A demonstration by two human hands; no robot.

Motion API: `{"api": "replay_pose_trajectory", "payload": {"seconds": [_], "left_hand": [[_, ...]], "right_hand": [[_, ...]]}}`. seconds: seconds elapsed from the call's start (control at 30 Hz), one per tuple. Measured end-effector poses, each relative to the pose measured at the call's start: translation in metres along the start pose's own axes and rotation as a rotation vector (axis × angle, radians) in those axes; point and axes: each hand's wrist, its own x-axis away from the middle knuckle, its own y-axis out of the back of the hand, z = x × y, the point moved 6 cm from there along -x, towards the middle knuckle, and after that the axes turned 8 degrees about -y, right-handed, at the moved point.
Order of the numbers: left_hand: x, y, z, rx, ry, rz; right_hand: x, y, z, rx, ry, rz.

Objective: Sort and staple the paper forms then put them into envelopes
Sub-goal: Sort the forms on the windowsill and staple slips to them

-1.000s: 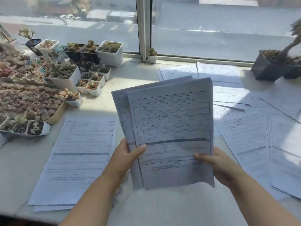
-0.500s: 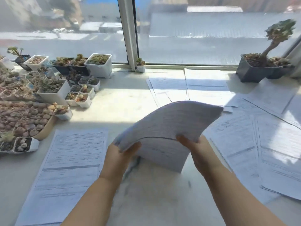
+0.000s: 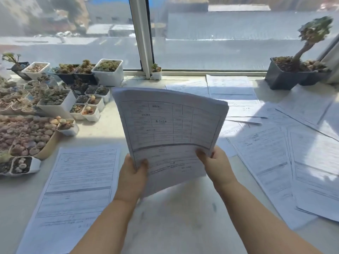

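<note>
A stack of forms (image 3: 170, 129) is being gripped at its lower corners by the left hand (image 3: 132, 177) and right hand (image 3: 218, 165), raised above the desk (image 3: 174, 222). One form (image 3: 73, 187) is lying left. Succulents are being held in many small white pots (image 3: 108, 71); a dark pot (image 3: 286, 75) is holding a small tree.

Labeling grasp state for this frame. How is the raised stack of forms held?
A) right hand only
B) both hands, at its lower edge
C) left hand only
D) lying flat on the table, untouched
B: the left hand and right hand each pinch the lower part of the stack of forms, which is lifted off the table.
</note>
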Motion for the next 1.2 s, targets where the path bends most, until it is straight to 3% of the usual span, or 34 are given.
{"api": "replay_pose_trajectory", "payload": {"seconds": [0.13, 0.23, 0.33, 0.4, 0.5, 0.57, 0.67, 0.87, 1.03, 1.2], "left_hand": [[0.013, 0.006, -0.005, -0.135, 0.007, -0.031], [0.032, 0.007, 0.017, -0.268, 0.013, -0.011], [0.046, 0.002, 0.049, -0.563, -0.021, 0.114], [0.049, 0.001, 0.059, -0.835, -0.141, 0.129], [0.053, -0.015, 0.064, -1.071, -0.514, 0.260], [0.054, -0.027, 0.066, -1.064, -0.618, 0.415], [0.048, -0.028, 0.075, -1.044, -0.551, 0.507], [0.041, -0.052, 0.050, -1.038, -0.556, 0.500], [0.075, -0.148, 0.008, -0.868, -0.781, 0.566], [0.135, -0.262, -0.008, -0.738, -0.928, 0.742]], "right_hand": [[0.011, 0.006, 0.000, 0.174, 0.010, -0.150], [0.025, -0.005, -0.032, 0.288, -0.105, -0.082], [0.035, -0.018, -0.062, 0.391, -0.176, -0.028], [0.037, -0.023, -0.073, 0.409, -0.207, -0.020], [0.037, -0.028, -0.081, 0.467, -0.239, -0.005], [0.038, -0.028, -0.080, 0.663, -0.213, 0.022], [0.041, -0.010, -0.076, 0.919, -0.111, -0.005], [0.052, 0.110, -0.071, 0.822, -0.020, -0.277], [0.073, 0.223, -0.082, 0.749, -0.081, -0.515], [0.077, 0.298, -0.107, 0.645, -0.134, -0.583]]}}
